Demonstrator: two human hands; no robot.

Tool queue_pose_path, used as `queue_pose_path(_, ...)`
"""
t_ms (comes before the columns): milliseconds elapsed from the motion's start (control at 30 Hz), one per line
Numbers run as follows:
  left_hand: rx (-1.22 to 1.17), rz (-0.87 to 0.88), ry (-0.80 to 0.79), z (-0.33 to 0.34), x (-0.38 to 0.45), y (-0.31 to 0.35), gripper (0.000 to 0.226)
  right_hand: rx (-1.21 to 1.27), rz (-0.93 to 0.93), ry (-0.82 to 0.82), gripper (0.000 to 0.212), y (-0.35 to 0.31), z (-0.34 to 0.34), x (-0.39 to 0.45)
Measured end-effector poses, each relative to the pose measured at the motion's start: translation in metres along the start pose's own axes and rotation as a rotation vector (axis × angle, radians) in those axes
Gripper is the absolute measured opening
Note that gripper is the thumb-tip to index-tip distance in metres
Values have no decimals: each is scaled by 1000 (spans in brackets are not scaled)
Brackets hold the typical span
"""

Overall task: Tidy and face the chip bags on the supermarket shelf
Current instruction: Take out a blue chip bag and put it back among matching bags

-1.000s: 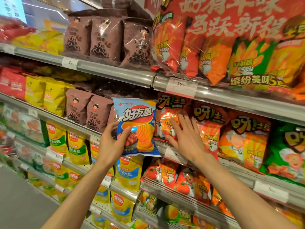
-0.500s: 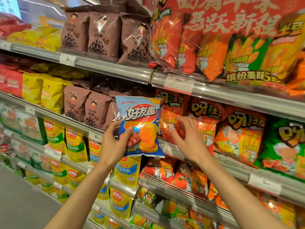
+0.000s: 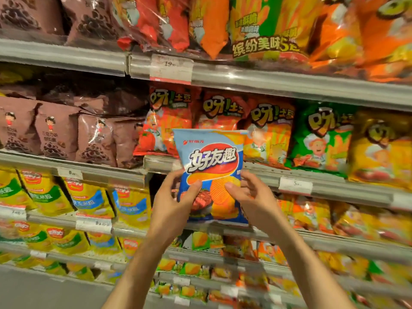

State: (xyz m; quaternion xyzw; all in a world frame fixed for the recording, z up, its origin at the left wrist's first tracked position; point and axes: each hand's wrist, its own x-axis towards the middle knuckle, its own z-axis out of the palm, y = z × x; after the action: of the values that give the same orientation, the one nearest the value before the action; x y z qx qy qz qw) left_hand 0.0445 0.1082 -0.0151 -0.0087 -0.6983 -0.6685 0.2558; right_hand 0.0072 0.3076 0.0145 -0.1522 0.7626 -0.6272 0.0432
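A blue chip bag (image 3: 213, 159) with white characters and ridged chips printed on it is held upright in front of the middle shelf. My left hand (image 3: 172, 202) grips its lower left edge, thumb on the front. My right hand (image 3: 252, 197) grips its lower right edge the same way. Behind it stand red and orange potato-stick bags (image 3: 220, 112) and a green bag (image 3: 318, 134) on the middle shelf (image 3: 334, 181), faces forward. The bag's bottom hangs over the shelf below.
Brown chocolate-snack bags (image 3: 55, 132) fill the middle shelf's left half. Yellow corn-snack bags (image 3: 89, 199) stand one shelf lower. Large red and orange multipacks (image 3: 256, 30) overhang the top shelf. A price tag (image 3: 170, 68) hangs on the top rail. Grey floor shows at bottom left.
My right hand left the red bags on the shelf and took the blue bag's right edge. The bag moved right and now sits in both hands; the view shifted right and closer.
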Motion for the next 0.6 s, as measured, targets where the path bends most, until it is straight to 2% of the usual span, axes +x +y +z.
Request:
queue_pose_path(267,83,43,-268,110,-62,-1,26,135,-2,176,37,57,-106,-88)
queue_pose_path(400,42,12,-376,184,-97,4,25,113,33,283,21,78,-171,-139)
queue_pose_path(533,-5,-21,-459,267,-140,10,26,37,107,424,40,96,-243,-196)
queue_pose_path(600,1,3,-470,312,-165,16,26,14,134,492,42,105,-284,-228)
